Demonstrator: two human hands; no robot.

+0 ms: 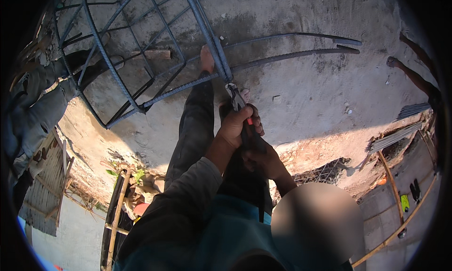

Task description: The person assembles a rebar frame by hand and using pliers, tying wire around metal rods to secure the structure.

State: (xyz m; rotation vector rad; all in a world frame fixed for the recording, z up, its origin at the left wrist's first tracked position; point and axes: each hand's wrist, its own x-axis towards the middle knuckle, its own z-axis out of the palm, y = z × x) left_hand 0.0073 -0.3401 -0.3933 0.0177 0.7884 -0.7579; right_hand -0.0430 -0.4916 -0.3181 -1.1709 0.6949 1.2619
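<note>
Gripping a pair of pincers [241, 114] with both hands, I'm looking straight down at a rebar cage [141, 59] lying on a concrete slab [320, 87]. My left hand [234, 125] is wrapped tight around the upper part of the handles, fingers curled shut, with a bit of red grip showing just beside the fingertips. My right hand [266, 160] sits lower, closed around the handle ends, partly in shadow, so I can't tell the exact finger placement. The pincer head meets the cage at a joint [230, 85] where a thick bundled bar [207, 30] crosses a curved bar [292, 59]; thin tie wire seems to be there, too small to confirm. My bare feet [207, 59] stand on the slab under the cage, one by the bundled bar, the other mostly hidden by the hands. At left another person in grey clothes [33, 110] crouches against the cage. At right a stack of thin rods [395, 136] lies at the slab's edge, with bamboo poles [393, 186] below it.
</note>
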